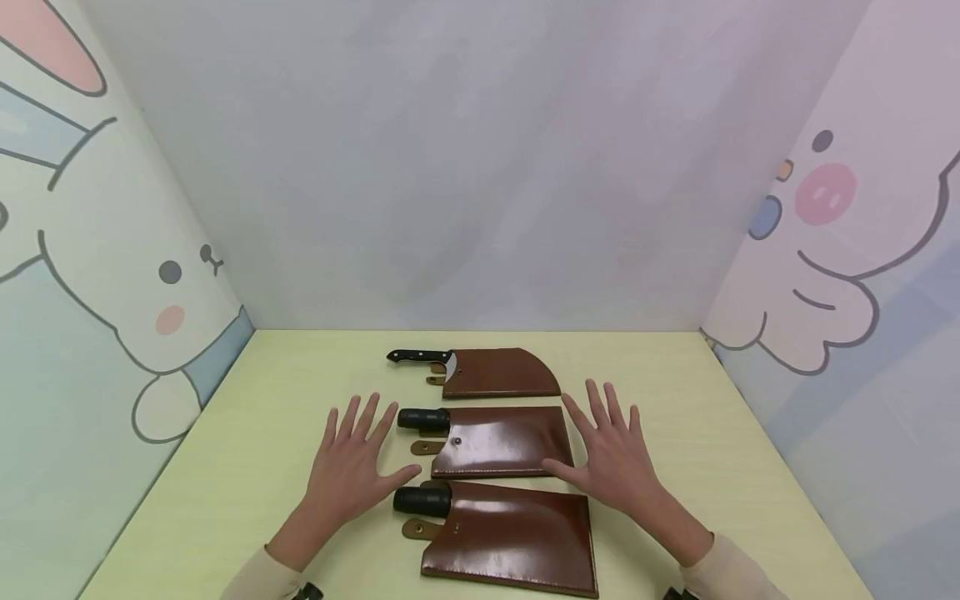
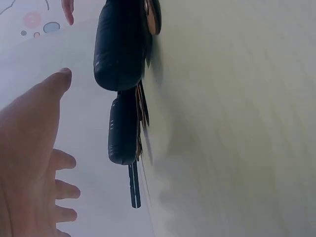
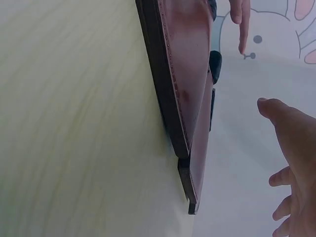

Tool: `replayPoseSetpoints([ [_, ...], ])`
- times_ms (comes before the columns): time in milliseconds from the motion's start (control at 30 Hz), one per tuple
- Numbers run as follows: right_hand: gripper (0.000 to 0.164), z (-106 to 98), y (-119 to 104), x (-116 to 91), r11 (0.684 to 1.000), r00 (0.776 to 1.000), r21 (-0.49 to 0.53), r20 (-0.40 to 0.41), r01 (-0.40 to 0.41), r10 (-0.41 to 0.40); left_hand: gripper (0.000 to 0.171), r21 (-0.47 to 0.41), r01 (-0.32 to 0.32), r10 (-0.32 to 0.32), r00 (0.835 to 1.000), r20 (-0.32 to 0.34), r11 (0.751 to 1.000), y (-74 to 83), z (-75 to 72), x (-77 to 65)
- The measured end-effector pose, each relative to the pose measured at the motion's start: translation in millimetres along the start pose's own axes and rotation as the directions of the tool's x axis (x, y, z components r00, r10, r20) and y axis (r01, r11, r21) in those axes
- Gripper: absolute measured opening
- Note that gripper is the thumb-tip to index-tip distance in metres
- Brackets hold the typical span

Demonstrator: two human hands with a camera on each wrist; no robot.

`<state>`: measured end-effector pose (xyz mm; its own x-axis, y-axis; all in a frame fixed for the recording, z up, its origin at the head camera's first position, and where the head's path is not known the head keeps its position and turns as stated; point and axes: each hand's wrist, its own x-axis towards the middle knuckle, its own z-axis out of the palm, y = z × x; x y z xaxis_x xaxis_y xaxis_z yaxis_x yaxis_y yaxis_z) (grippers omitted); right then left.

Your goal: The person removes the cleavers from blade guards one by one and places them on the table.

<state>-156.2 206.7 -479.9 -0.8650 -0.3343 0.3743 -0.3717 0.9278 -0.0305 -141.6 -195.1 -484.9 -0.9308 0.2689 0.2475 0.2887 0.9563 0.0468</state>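
Note:
Three knives in brown leather sheaths lie in a column on the table, handles to the left. The far knife (image 1: 420,356) has a slim black riveted handle, and its sheath (image 1: 501,372) has a curved end. Thick black handles mark the middle knife (image 1: 422,418) and the near knife (image 1: 422,501); their glossy sheaths, the middle one (image 1: 510,442) and the near one (image 1: 513,537), are broad and squarish. Left of the handles, my left hand (image 1: 351,467) has its fingers spread, holding nothing. My right hand (image 1: 617,458), likewise spread, is at the sheaths' right ends, its thumb overlapping the middle sheath in the head view.
The pale yellow table (image 1: 225,500) meets a plain grey-white wall (image 1: 480,167) at the back. Side panels with cartoon animals stand at left (image 1: 90,250) and right (image 1: 847,250). Snap straps (image 1: 422,528) stick out beside the handles.

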Motion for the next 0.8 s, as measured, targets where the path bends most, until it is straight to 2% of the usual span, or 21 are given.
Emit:
replayPoseSetpoints([
  [200,0.102,-1,-4,-7,1.000,1.000,0.016,-0.022,0.009,-0.009,0.102,-0.019,-0.008,0.008,1.000,0.005,1.000,6.2,1.6,-12.3],
  [467,0.102,-2,-16,-25,0.997,1.000,0.068,0.018,0.023,-0.024,0.097,-0.008,-0.043,0.043,0.999,0.017,0.999,11.8,3.6,-26.6],
  [800,0.099,-1,-37,-48,0.986,0.991,0.156,0.111,0.052,-0.070,0.085,-0.119,-0.115,0.123,0.991,0.058,0.986,19.1,3.9,-35.2],
])
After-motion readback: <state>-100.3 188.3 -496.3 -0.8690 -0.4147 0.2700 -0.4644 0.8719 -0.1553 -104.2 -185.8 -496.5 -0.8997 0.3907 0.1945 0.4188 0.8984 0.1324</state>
